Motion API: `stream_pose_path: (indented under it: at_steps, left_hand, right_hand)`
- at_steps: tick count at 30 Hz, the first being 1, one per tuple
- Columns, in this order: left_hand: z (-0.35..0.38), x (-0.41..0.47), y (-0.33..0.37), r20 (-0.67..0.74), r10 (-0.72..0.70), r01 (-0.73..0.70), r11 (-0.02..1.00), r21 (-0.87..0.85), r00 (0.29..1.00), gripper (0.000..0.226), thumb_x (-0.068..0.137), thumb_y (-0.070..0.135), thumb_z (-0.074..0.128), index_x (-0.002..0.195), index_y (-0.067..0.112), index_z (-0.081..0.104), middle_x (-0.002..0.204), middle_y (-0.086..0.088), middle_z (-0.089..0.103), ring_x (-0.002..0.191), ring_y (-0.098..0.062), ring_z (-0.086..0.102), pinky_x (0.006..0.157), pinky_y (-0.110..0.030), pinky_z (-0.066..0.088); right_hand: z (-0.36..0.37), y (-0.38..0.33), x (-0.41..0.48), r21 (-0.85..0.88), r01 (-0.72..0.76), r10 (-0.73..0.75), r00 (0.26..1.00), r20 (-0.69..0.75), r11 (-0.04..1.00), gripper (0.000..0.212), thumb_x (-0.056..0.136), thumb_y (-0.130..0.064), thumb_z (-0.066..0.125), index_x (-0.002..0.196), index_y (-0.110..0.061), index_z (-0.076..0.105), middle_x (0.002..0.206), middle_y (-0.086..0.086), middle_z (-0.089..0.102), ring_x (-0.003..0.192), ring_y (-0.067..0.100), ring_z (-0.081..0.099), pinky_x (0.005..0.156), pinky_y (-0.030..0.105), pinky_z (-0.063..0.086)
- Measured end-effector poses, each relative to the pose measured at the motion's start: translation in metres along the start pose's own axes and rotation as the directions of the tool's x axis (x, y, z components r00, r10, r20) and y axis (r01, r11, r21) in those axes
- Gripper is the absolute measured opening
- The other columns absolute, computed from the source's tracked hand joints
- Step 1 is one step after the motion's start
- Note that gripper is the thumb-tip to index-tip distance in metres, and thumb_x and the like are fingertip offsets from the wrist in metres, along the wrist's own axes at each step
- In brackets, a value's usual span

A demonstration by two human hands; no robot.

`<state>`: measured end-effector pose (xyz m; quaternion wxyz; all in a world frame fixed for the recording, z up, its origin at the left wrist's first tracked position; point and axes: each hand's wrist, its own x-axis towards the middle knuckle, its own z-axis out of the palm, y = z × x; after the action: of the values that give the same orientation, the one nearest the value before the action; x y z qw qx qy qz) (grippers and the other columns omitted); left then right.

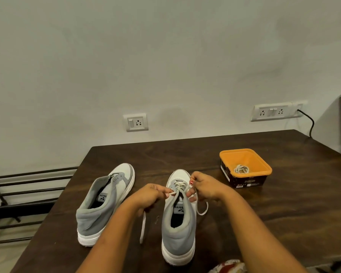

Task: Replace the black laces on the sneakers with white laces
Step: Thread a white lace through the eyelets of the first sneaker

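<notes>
Threading a white lace [178,187] up the near sneaker [178,233] looks like the step in hand. This sneaker stands on the desk [283,213] with its toe toward the wall and its heel toward the person, so its long axis runs straight away from them. The laced rows sit between the two hands. The left hand [152,194] has its grip pinched on the lace at the left row of holes, and the right hand [207,188] has its grip pinched on it at the right row. Both are about equally near. One loose tail trails on the desk between the two shoes; the other loops on the desk to the right. The unfilled holes seem to lie nearer the person than the grips, toward the ankle, so each tail must likely cross over and come back that way. The other sneaker [104,203], to the left, shows no lace. A coiled lace [241,169] lies in the orange tub [264,166] further right.
</notes>
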<state>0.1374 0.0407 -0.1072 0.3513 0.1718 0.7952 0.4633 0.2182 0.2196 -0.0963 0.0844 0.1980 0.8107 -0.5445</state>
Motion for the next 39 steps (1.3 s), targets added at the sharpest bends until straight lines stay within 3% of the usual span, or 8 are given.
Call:
stream_pose_path:
  at_steps: [5, 9, 13, 18, 23, 28, 33, 39]
  left_hand:
    - [0.003, 0.000, 0.007, -0.123, 0.288, -0.237, 0.918, 0.317, 0.950, 0.026, 0.086, 0.011, 0.053, 0.086, 0.027, 0.074, 0.060, 0.008, 0.065, 0.053, -0.008, 0.055, 0.056, -0.028, 0.049]
    - [0.012, 0.002, 0.018, -0.283, 0.506, -0.400, 0.844, 0.357, 0.815, 0.017, 0.084, 0.022, 0.065, 0.085, 0.039, 0.064, 0.067, 0.008, 0.061, 0.060, -0.013, 0.052, 0.063, -0.031, 0.046]
    - [0.031, 0.004, 0.031, -0.196, 0.535, -0.437, 0.812, 0.388, 0.822, 0.018, 0.084, 0.021, 0.065, 0.081, 0.037, 0.059, 0.060, 0.008, 0.055, 0.055, -0.004, 0.049, 0.058, -0.024, 0.040]
    - [0.034, 0.013, 0.036, -0.270, 0.466, -0.441, 0.885, 0.152, 0.842, 0.030, 0.093, 0.013, 0.054, 0.069, 0.027, 0.066, 0.055, 0.003, 0.055, 0.051, -0.007, 0.049, 0.056, -0.023, 0.040]
    - [0.031, 0.012, 0.040, -0.310, 0.302, -0.402, 0.848, -0.346, 0.902, 0.028, 0.099, 0.008, 0.041, 0.088, 0.008, 0.066, 0.049, 0.002, 0.045, 0.037, -0.003, 0.038, 0.038, -0.014, 0.030]
    - [0.037, 0.012, 0.044, -0.330, 0.265, -0.404, 0.777, -0.482, 0.906, 0.033, 0.100, 0.019, 0.041, 0.086, 0.020, 0.071, 0.054, -0.001, 0.049, 0.050, -0.010, 0.045, 0.050, -0.023, 0.044]
    - [0.037, 0.007, 0.046, -0.353, 0.308, -0.456, 0.739, -0.497, 0.884, 0.031, 0.100, 0.026, 0.042, 0.097, 0.026, 0.073, 0.051, 0.000, 0.034, 0.048, -0.009, 0.035, 0.051, -0.025, 0.036]
    - [0.032, 0.008, 0.040, -0.426, 0.218, -0.438, 0.726, -0.530, 0.878, 0.030, 0.100, 0.018, 0.039, 0.084, 0.013, 0.064, 0.069, -0.008, 0.059, 0.066, -0.019, 0.057, 0.062, -0.029, 0.050]
  right_hand:
    - [0.000, 0.001, 0.007, -0.033, 0.147, -0.151, 0.970, -0.191, 0.989, 0.017, 0.101, -0.013, 0.044, 0.084, -0.013, 0.047, 0.069, 0.004, 0.060, 0.058, 0.012, 0.056, 0.058, 0.023, 0.047]
    - [0.002, -0.008, 0.004, 0.049, 0.282, -0.264, 0.937, -0.229, 0.958, 0.009, 0.097, -0.012, 0.052, 0.090, -0.009, 0.057, 0.071, 0.004, 0.060, 0.062, 0.010, 0.055, 0.064, 0.024, 0.049]
    - [0.006, -0.025, -0.005, -0.081, 0.459, -0.462, 0.840, -0.284, 0.885, 0.012, 0.096, -0.009, 0.052, 0.092, -0.017, 0.060, 0.076, -0.002, 0.061, 0.073, 0.007, 0.058, 0.069, 0.019, 0.049]
    - [0.002, -0.033, -0.010, -0.140, 0.527, -0.535, 0.747, -0.395, 0.839, 0.014, 0.096, -0.009, 0.050, 0.097, -0.019, 0.060, 0.079, -0.007, 0.058, 0.073, 0.007, 0.057, 0.066, 0.018, 0.047]
    - [-0.003, -0.026, -0.007, -0.622, 0.220, -0.523, 0.773, -0.359, 0.751, 0.023, 0.092, -0.017, 0.058, 0.105, -0.035, 0.058, 0.105, -0.017, 0.052, 0.106, 0.008, 0.044, 0.094, 0.037, 0.038]
    - [0.012, -0.025, -0.011, -0.421, 0.232, -0.280, 0.959, -0.055, 0.877, 0.018, 0.077, -0.020, 0.074, 0.090, -0.025, 0.063, 0.087, -0.004, 0.064, 0.079, 0.013, 0.061, 0.080, 0.040, 0.056]
    - [0.025, -0.025, -0.007, -0.436, 0.241, -0.310, 0.946, -0.092, 0.867, 0.007, 0.084, -0.027, 0.062, 0.080, -0.022, 0.066, 0.083, 0.002, 0.066, 0.079, 0.022, 0.063, 0.076, 0.043, 0.054]
    - [0.015, -0.033, -0.014, -0.243, 0.340, -0.384, 0.909, -0.163, 0.908, 0.025, 0.095, -0.012, 0.049, 0.082, -0.007, 0.070, 0.078, 0.006, 0.068, 0.064, 0.017, 0.060, 0.067, 0.034, 0.054]
